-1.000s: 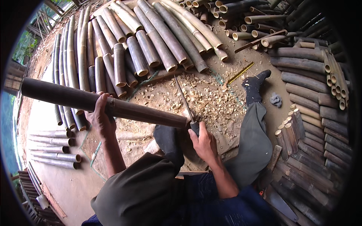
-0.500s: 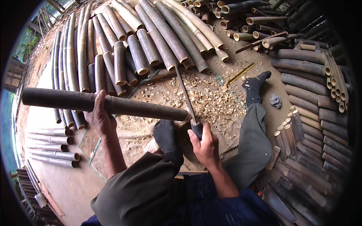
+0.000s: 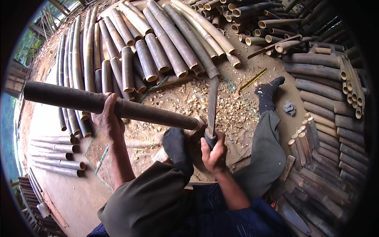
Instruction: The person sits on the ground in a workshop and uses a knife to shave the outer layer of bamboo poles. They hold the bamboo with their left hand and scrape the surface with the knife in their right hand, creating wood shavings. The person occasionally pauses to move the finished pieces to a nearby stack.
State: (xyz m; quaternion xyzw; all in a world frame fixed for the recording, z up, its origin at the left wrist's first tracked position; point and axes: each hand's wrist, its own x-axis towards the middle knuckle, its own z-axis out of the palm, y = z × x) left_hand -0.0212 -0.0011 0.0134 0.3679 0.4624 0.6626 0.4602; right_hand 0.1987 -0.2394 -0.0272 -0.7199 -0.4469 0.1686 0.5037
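My left hand (image 3: 108, 120) is wrapped round the middle of a dark bamboo pole (image 3: 158, 113), which slants across in front of me. The pole's right end lies low, by a log-like piece of wood (image 3: 199, 128) beside my socked foot (image 3: 173, 143). In my right hand (image 3: 215, 153) is a long-bladed knife (image 3: 212, 104), gripped by its dark handle. Its blade points away from me, apart from the pole and just right of its end. Pale wood chips (image 3: 189, 94) lie scattered on the ground sheet beyond.
Rows of cut bamboo (image 3: 173, 43) cover the far side, with more stacked at the right (image 3: 316, 93). Shorter poles (image 3: 57, 162) lie at the left. A yellow ruler (image 3: 253, 79) and a grey cloth (image 3: 289, 108) are near my other foot; a saw (image 3: 292, 215) lies lower right.
The knife has turned: its blade, earlier leaning left and seen narrow, now tips slightly right and shows its broad side. My left hand and the pole have hardly moved.
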